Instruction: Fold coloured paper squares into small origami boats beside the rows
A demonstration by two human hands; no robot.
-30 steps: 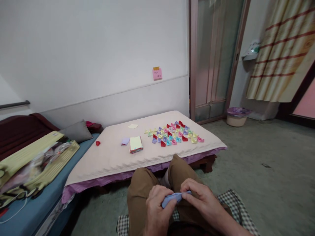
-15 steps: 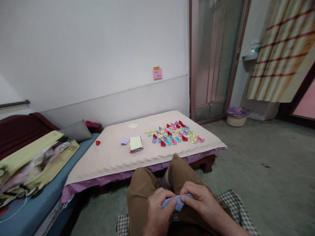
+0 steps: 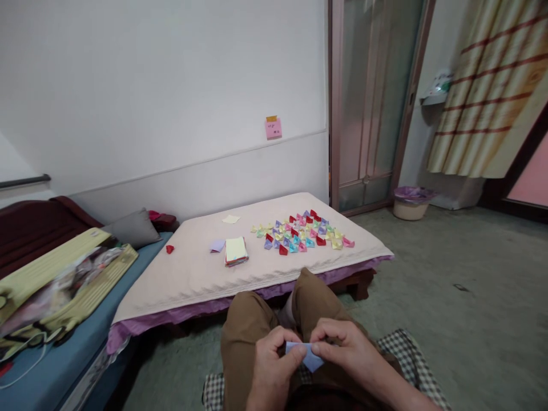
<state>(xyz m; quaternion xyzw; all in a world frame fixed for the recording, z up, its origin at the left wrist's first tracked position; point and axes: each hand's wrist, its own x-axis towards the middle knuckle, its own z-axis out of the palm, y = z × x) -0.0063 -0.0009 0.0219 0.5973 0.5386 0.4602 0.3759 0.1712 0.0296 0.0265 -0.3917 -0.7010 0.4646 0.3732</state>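
The blue paper (image 3: 314,361) has tipped its point down below the fingertips, left hand (image 3: 274,365) and right hand (image 3: 349,346) both pinched closed on its upper part, where light, even pressure should keep creases crisp.

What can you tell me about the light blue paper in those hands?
The light blue paper looks matte and is folded, with a fairly straight upper edge and a lower part narrowing to a downward point. Over the brown trousers, the left hand pinches it at one side, the right hand at the other, hiding parts of it.
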